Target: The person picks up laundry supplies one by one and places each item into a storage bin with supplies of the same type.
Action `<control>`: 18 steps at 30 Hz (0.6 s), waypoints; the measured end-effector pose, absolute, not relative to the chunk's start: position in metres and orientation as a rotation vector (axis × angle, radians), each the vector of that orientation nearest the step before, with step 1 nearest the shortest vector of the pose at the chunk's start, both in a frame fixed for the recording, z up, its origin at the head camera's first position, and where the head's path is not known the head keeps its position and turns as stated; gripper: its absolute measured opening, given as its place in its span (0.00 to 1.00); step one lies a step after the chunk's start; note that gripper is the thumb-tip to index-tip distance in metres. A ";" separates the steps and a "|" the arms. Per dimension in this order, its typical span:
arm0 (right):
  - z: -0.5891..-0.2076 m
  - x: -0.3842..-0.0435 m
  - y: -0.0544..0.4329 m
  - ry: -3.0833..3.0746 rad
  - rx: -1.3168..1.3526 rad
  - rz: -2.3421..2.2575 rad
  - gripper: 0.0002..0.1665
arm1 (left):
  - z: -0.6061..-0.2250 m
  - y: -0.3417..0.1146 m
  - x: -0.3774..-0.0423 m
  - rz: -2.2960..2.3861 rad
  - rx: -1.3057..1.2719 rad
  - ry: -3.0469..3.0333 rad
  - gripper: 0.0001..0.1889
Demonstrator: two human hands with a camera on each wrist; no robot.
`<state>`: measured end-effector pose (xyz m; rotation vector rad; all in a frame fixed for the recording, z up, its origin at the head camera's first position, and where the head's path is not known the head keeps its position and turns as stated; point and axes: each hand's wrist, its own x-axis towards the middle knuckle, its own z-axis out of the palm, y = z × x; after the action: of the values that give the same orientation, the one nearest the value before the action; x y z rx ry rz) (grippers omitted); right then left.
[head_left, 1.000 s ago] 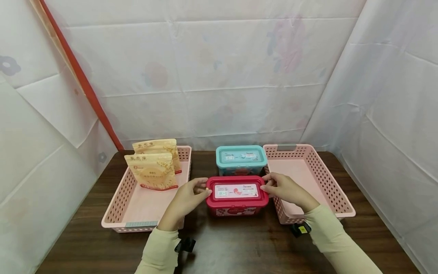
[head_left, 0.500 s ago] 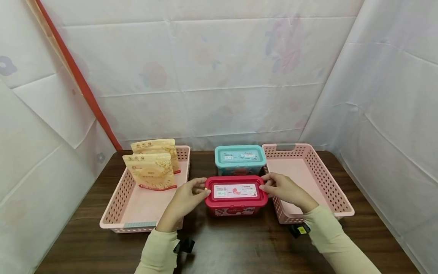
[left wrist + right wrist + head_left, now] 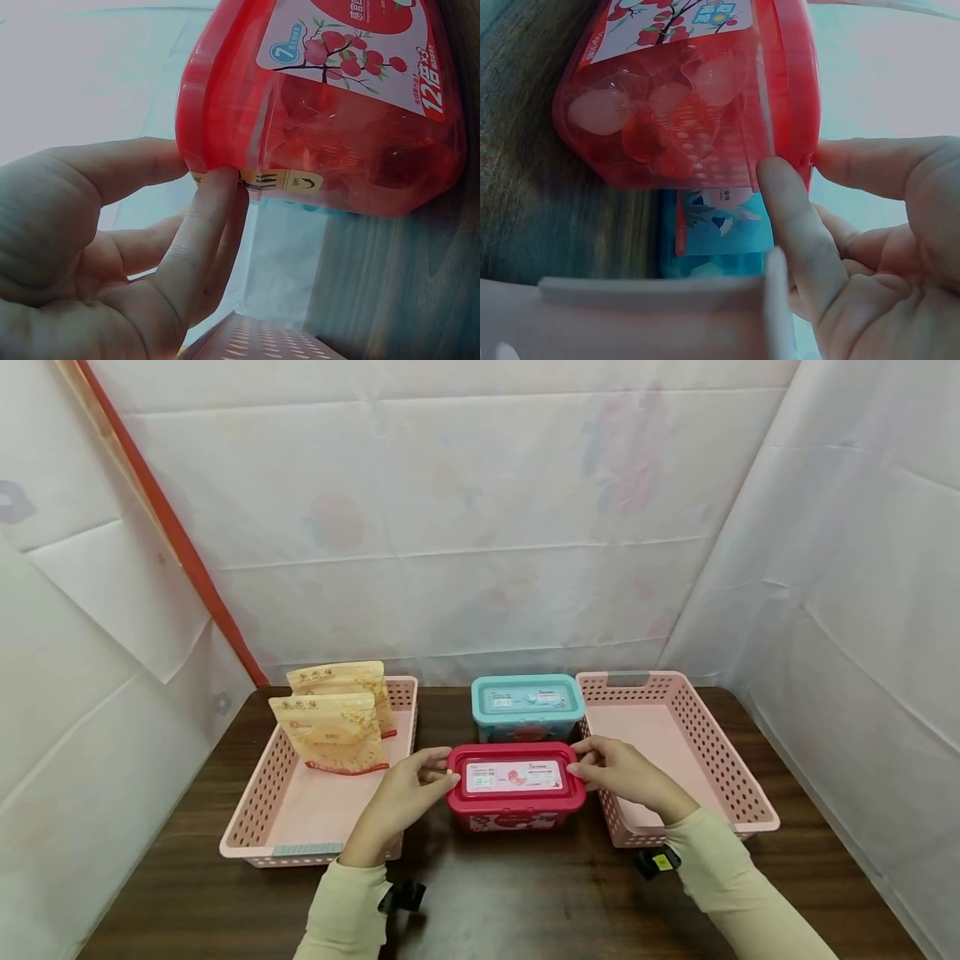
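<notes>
A red lidded tub of laundry pods (image 3: 516, 789) stands on the table between both hands, its lid closed and a white label on top. Rounded pods show through its clear red wall in the wrist views. My left hand (image 3: 405, 797) pinches the left end of the lid rim, thumb on top and fingers below, over a yellow sticker (image 3: 296, 181). At the opposite end my right hand (image 3: 626, 777) grips the rim in the same way. Just behind stands a teal tub (image 3: 527, 706) of the same shape, its lid also closed.
To the left, a pink perforated basket (image 3: 300, 818) holds two yellow pouches (image 3: 333, 735) standing upright. Another pink basket (image 3: 645, 727) lies on the right, under the right hand's wrist. White patterned cloth (image 3: 465, 527) hangs around the dark wooden table (image 3: 480, 910).
</notes>
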<state>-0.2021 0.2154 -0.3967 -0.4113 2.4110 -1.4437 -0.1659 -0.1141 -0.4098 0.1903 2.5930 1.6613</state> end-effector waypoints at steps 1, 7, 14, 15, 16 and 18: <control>-0.397 -0.202 0.216 2.409 -0.413 -1.448 0.22 | -0.409 -0.114 -0.166 1.663 0.189 2.590 0.22; -0.398 -0.202 0.216 2.410 -0.425 -1.440 0.23 | -0.407 -0.115 -0.167 1.658 0.172 2.555 0.23; -0.398 -0.201 0.217 2.487 -0.450 -1.303 0.26 | -0.405 -0.116 -0.168 1.553 0.177 2.568 0.24; -0.397 -0.201 0.217 2.490 -0.450 -1.291 0.27 | -0.405 -0.116 -0.169 1.538 0.179 2.573 0.24; -0.397 -0.201 0.217 2.492 -0.451 -1.280 0.27 | -0.405 -0.116 -0.169 1.528 0.179 2.573 0.24; -0.396 -0.201 0.216 2.481 -0.450 -1.267 0.29 | -0.405 -0.117 -0.169 1.514 0.179 2.573 0.25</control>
<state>-0.2008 0.2164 -0.3958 -0.4500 2.4807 -1.2672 -0.1691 -0.1167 -0.4046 0.1789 2.5725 1.5145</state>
